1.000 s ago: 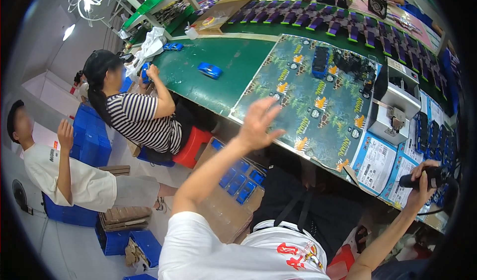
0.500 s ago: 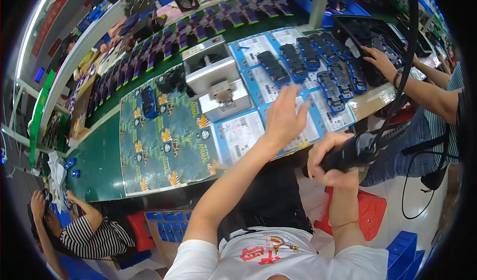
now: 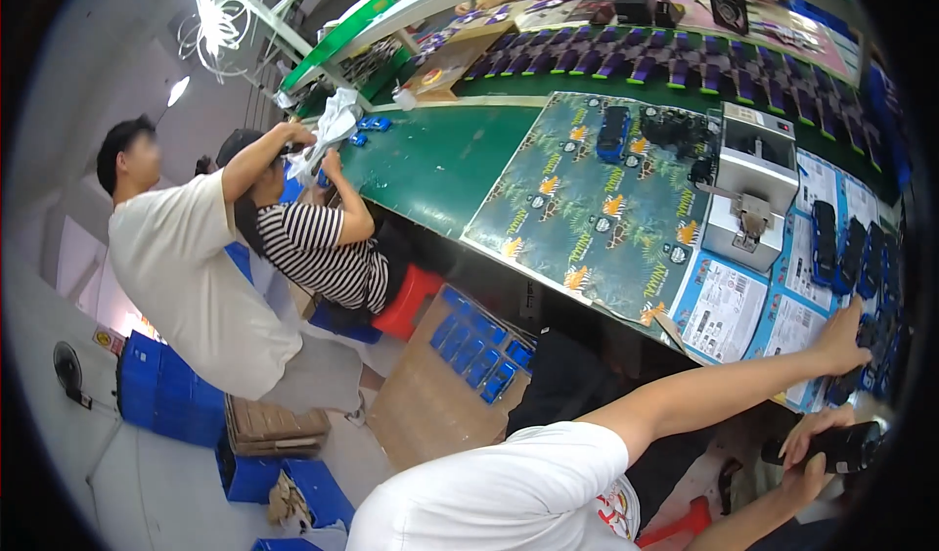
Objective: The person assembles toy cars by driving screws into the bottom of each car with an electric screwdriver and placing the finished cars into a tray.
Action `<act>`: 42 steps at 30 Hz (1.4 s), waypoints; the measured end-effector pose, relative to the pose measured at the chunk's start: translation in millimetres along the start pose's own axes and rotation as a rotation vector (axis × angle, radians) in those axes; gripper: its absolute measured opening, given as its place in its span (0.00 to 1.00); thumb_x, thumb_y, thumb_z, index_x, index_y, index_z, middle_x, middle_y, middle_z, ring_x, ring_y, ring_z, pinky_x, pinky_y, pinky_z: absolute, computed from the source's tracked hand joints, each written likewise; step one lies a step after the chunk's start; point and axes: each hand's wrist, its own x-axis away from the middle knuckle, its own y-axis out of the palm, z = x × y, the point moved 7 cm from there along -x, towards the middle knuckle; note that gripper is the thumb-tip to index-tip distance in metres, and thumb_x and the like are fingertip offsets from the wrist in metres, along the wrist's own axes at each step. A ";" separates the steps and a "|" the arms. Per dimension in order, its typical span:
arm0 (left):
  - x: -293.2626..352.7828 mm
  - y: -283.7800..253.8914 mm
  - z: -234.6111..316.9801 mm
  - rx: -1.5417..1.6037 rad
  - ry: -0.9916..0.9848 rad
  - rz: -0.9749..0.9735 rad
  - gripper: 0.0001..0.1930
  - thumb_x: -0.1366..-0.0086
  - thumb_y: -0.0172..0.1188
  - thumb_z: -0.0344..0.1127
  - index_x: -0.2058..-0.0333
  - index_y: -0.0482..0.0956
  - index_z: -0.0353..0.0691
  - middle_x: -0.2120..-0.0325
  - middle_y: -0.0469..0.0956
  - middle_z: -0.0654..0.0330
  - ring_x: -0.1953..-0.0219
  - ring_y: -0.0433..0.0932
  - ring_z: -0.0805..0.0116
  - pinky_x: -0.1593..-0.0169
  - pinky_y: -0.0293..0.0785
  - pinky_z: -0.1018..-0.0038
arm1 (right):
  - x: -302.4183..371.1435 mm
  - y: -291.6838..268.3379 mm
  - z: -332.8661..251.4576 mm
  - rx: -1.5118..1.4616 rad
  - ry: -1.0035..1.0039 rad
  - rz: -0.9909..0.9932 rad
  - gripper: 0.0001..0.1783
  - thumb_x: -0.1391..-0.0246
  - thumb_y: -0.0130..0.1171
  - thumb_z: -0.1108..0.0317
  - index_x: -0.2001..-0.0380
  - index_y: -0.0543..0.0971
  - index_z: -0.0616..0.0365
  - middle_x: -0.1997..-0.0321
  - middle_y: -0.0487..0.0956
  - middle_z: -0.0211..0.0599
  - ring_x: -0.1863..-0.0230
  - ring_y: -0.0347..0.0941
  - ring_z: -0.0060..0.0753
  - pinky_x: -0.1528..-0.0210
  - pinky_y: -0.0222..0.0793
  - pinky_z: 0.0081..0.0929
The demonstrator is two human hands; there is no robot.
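My left hand (image 3: 841, 343) reaches across the near right part of the table, fingers apart, beside blue toy cars (image 3: 867, 258) that lie with their black undersides up. Whether the fingertips touch a car is hard to make out. Closer to my body, my right hand (image 3: 810, 453) is wrapped around a black electric screwdriver (image 3: 849, 447). Under the cars, white-and-blue printed sheets (image 3: 724, 307) cover the table. A silver box-shaped machine (image 3: 751, 189) stands behind them. One more blue car (image 3: 613, 132) lies on the animal-patterned sheet (image 3: 587, 209).
Purple-and-green parts (image 3: 626, 57) line the far side. A dark heap of small parts (image 3: 675, 132) sits beside the machine. At left, a person in stripes (image 3: 318, 248) sits at the green tabletop (image 3: 440, 160), another standing behind. Blue car shells (image 3: 479, 355) lie on cardboard (image 3: 416, 404) below.
The view has swung left, bringing in the two people and blue bins. My left hand has moved right to the cars; my right hand still grips the screwdriver.
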 end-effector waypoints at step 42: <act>109.2 -348.1 -5.1 0.614 -0.136 0.134 0.12 0.36 0.63 0.33 0.56 0.77 0.35 0.65 0.82 0.55 0.67 0.81 0.71 0.62 0.79 0.73 | -187.9 132.9 60.6 0.246 -0.404 0.169 0.07 0.51 0.68 0.76 0.75 0.77 0.61 0.82 0.76 0.28 0.86 0.69 0.16 0.83 0.63 0.15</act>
